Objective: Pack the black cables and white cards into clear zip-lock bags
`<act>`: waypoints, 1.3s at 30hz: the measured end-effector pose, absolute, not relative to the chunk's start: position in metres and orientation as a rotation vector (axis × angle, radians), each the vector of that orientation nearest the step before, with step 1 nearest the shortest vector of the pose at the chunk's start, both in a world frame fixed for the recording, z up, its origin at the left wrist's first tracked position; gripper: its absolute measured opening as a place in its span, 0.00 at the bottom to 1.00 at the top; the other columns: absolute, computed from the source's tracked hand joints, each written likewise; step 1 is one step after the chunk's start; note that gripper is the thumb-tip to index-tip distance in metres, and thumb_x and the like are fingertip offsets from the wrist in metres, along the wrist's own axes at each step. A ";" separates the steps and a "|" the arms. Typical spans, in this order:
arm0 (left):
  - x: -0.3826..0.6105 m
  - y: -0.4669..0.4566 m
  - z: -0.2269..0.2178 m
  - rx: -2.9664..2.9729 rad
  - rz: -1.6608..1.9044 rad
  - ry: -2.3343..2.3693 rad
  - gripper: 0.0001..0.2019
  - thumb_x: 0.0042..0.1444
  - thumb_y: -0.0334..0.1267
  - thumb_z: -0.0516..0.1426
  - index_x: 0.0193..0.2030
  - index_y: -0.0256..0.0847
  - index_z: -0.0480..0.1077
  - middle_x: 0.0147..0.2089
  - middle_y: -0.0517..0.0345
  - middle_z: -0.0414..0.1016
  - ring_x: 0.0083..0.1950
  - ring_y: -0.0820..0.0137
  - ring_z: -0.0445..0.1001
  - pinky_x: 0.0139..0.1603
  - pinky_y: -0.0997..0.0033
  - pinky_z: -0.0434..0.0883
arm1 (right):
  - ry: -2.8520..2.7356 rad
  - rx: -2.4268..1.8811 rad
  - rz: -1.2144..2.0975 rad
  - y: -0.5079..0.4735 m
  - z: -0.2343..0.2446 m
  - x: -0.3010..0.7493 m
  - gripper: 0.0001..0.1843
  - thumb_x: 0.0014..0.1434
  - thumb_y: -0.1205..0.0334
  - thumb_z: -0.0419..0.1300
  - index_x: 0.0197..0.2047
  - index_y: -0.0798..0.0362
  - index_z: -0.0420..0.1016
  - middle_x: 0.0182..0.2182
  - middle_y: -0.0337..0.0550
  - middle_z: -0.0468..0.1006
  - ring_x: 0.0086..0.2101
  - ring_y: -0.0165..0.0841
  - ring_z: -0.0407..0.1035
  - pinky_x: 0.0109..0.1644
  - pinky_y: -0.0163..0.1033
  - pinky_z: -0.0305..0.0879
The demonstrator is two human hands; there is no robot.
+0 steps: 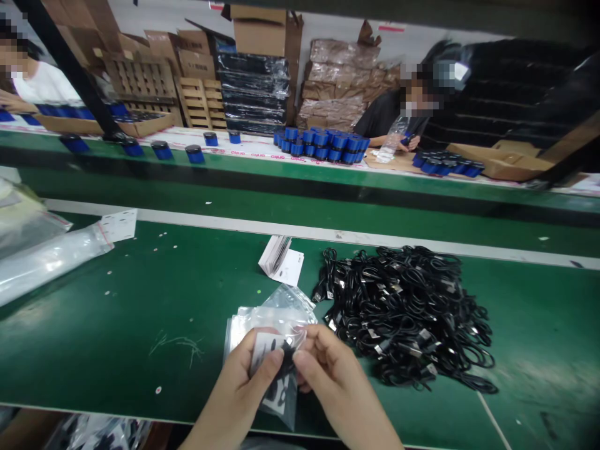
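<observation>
My left hand [250, 372] grips a clear plastic bag [287, 412], its thumb lying across the front. Inside the bag a printed white leaflet [274, 397] shows through. A black cable [288, 362] with a metal plug is at the bag's upper part, between my two thumbs. Closed on the bag's right upper edge, my right hand [330, 369] pinches there beside the cable; whether it also grips the cable I cannot tell. More flat clear bags [246, 317] lie just beyond my hands. To the right spreads a heap of coiled black USB cables [403, 306].
Folded leaflets [284, 265] stand beyond the bags. At the left lies a large plastic sack [56, 256]. Across the green table, blue-and-black round items [323, 144] line a raised shelf, where a co-worker [394, 112] sits. Filled bags [100, 431] show below the front edge.
</observation>
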State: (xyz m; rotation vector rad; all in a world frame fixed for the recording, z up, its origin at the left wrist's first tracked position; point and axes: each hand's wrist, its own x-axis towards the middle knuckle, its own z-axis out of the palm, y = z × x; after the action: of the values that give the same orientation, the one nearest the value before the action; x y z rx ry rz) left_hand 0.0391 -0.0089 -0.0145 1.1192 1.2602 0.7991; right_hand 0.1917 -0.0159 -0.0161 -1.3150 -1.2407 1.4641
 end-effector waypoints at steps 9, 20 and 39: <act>0.041 -0.017 -0.027 1.377 0.923 1.359 0.14 0.60 0.47 0.50 0.31 0.42 0.68 0.26 0.63 0.71 0.30 0.70 0.71 0.33 0.76 0.67 | -1.284 -1.294 1.355 -0.023 -0.024 0.170 0.14 0.60 0.52 0.53 0.28 0.51 0.59 0.22 0.32 0.58 0.24 0.28 0.57 0.27 0.31 0.58; 0.042 -0.020 -0.032 1.480 0.862 1.322 0.16 0.63 0.46 0.46 0.35 0.43 0.71 0.33 0.58 0.78 0.34 0.67 0.75 0.37 0.73 0.69 | -1.629 -1.450 0.970 -0.024 -0.025 0.164 0.20 0.67 0.55 0.39 0.25 0.51 0.59 0.20 0.36 0.64 0.22 0.29 0.61 0.27 0.33 0.55; -0.044 -0.040 -0.033 1.378 0.704 1.494 0.05 0.51 0.45 0.59 0.32 0.50 0.75 0.27 0.63 0.78 0.31 0.64 0.77 0.34 0.70 0.75 | -2.059 -1.228 0.956 -0.028 -0.010 0.175 0.14 0.62 0.52 0.53 0.44 0.51 0.71 0.31 0.41 0.78 0.31 0.37 0.73 0.35 0.37 0.69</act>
State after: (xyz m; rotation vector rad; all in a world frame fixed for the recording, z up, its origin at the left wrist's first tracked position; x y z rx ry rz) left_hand -0.0440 -0.0402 -0.0331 1.3782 1.4938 0.7035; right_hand 0.1753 -0.0277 -0.0104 -1.2280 -2.0593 0.9559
